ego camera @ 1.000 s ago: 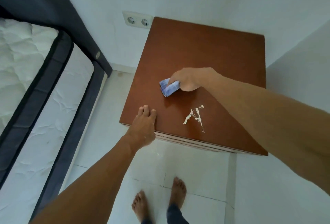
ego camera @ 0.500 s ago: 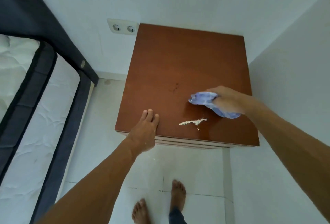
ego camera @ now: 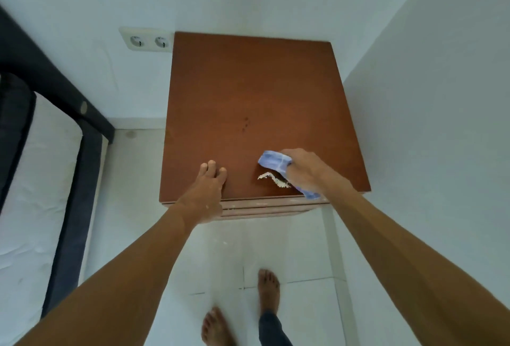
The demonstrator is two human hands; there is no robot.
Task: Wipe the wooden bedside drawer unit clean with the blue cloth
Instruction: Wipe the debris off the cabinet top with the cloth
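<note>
The right hand (ego camera: 306, 173) has its fingers curled around the blue cloth (ego camera: 274, 163), bunching it into a soft crumpled wad. One end of the cloth pokes out past the fingers toward the middle of the top, and a thin tail trails out under the wrist near the front edge. The cloth rests on the wooden bedside drawer unit (ego camera: 248, 91), close to its front right corner. Just beside it, touching its lower edge, lies a ragged white smear (ego camera: 271, 178) on the wood. The left hand (ego camera: 205, 191) lies flat with fingers straight and together, palm over the front edge and fingertips pressed to the top, gripping nothing. The top is a smooth, reddish-brown, roughly square panel with a faint sheen and a few small dark specks (ego camera: 245, 124) near its middle. The unit stands in a corner of white walls, with a double wall socket (ego camera: 147, 41) just to its left. Bare feet (ego camera: 269, 289) stand on pale floor tiles (ego camera: 132, 207), and a dark-framed bed (ego camera: 69, 180) with a white quilted mattress (ego camera: 33, 194) lies at the left.
</note>
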